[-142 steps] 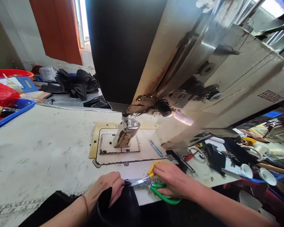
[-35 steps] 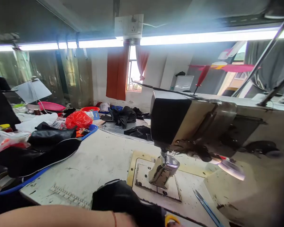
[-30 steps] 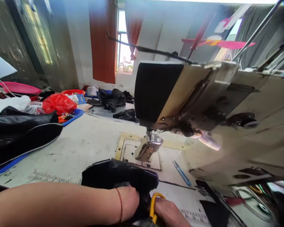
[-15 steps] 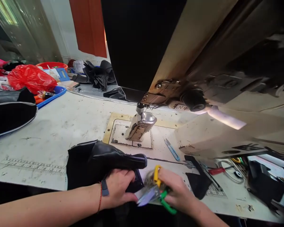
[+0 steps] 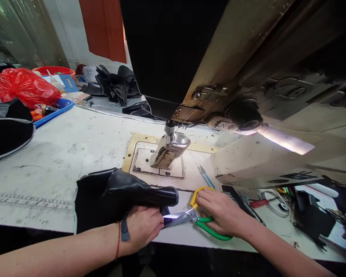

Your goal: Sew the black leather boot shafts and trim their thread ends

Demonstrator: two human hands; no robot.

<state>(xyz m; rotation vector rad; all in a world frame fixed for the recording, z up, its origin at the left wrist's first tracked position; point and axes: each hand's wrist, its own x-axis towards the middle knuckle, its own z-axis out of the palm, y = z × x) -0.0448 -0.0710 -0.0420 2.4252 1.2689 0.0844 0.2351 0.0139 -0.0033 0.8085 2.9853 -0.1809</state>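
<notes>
My right hand is closed on a pair of scissors with one yellow and one green handle loop. Their blades are parted and point left, with the tips at the fingers of my left hand. That left hand is closed on the lower edge of a black leather boot upper, which lies on its side with its narrow end to the right. Part of the black material shows between the fingers and the blades; the exact spot gripped is hidden.
Behind the work rises a sewing machine post. Small blue thread snips lie right of it. Further right are a red-handled screwdriver and several tools. A blue tray, a red plastic bag and black pieces sit at the back left.
The scissors have swung up and levelled, their blades now by my left fingers and the black material. My left thumb has drawn in. The view has shifted slightly.
</notes>
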